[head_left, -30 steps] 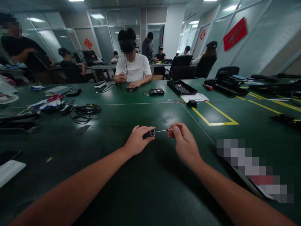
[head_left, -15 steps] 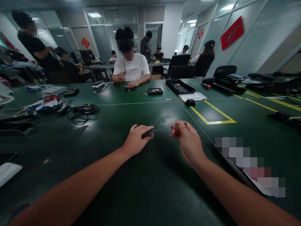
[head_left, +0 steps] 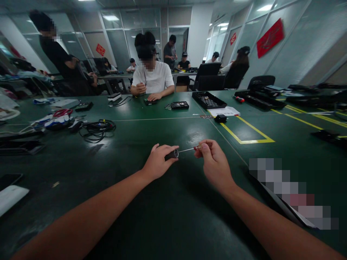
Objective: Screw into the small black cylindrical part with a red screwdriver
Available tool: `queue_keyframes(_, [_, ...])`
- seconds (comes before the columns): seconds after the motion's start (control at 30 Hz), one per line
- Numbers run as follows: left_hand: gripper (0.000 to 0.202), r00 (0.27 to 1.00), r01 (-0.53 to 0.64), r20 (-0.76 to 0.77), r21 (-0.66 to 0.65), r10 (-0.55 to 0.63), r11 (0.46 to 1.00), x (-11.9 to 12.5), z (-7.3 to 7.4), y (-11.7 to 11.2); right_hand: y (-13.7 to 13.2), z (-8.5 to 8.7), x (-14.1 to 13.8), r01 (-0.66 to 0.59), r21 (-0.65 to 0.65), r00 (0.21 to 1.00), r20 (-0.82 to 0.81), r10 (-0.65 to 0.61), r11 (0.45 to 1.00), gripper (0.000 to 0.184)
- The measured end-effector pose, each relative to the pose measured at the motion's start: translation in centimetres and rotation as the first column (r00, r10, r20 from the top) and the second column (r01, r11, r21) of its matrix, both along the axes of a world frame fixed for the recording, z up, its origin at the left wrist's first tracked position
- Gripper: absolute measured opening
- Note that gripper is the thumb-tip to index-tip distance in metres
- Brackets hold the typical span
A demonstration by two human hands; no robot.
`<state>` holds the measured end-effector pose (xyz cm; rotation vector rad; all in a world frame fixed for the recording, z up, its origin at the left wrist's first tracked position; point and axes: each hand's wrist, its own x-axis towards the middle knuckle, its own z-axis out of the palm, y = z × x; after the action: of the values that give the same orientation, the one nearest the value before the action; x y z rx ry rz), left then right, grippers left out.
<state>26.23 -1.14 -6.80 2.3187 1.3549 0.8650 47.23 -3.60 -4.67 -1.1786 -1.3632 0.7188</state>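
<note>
My left hand point(head_left: 159, 161) is closed around a short black cylindrical part point(head_left: 171, 155), its round end turned to the right. Fingers and thumb of that hand pinch it from above and below. My right hand point(head_left: 215, 160) grips a screwdriver point(head_left: 187, 149) by its reddish handle, which the fingers largely cover. The thin metal shaft points left, and its tip meets the round end of the black part. Whether the tip sits inside that end, I cannot tell. Both hands are above the green table point(head_left: 162, 224).
A black tray of small parts point(head_left: 207, 100) and a small black block point(head_left: 220, 118) lie beyond my hands. Coiled black cables point(head_left: 99, 128) are at left. A white-edged board point(head_left: 284, 200) lies near my right forearm. Across the table sits a person in white point(head_left: 154, 77).
My right hand has shifted slightly left, bringing the screwdriver handle closer to the black part. My left hand keeps its grip. At far left, a standing person has moved right.
</note>
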Motion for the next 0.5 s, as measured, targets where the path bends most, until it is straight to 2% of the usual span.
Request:
queue_keyframes(0.23, [0.042,1.0,0.002,-0.02,0.001,-0.002,1.0,0.03,0.09,0.0,-0.28,0.02,-0.1,-0.024,0.023,0.996,0.084,0.022,0.999,0.022])
queue_keyframes(0.4, [0.046,0.999,-0.014,-0.039,-0.008,0.013,1.0,0.07,-0.07,-0.01,-0.48,0.5,0.23,0.04,0.067,0.971,0.234,-0.055,0.997,0.018])
queue_keyframes(0.5, [0.047,0.999,-0.021,-0.036,-0.016,0.02,1.0,0.01,-0.15,0.04,-0.41,0.63,0.39,0.059,0.076,0.973,0.219,-0.074,0.995,0.018])
